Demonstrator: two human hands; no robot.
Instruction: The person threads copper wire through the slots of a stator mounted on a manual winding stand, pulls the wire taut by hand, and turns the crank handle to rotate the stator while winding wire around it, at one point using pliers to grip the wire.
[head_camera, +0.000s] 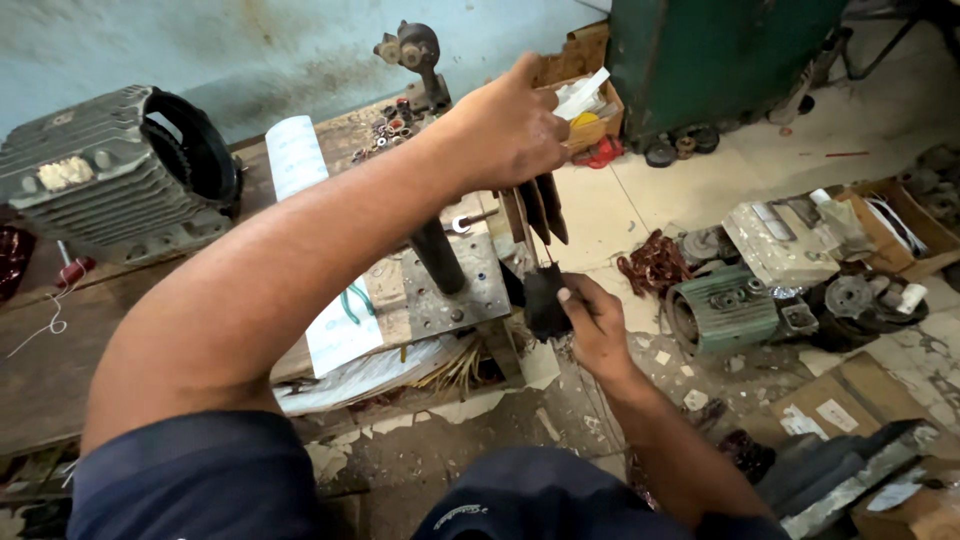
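— What's the left hand (510, 125) gripping?
— Thin brown card strips (535, 210), pinched, hanging above the floor.
— And the right hand (592, 325)?
— Clenched on a small black block (545, 300), just below the strips, beside the workbench (60, 370).

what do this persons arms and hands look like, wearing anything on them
Both arms are bare from the upper arm down, with short dark navy sleeves ending above the elbows. The left hand and right hand wear no gloves, and no watch, ring or wristband shows. The fingers look smudged with dark grime. The right sleeve is mostly out of view at the bottom edge.
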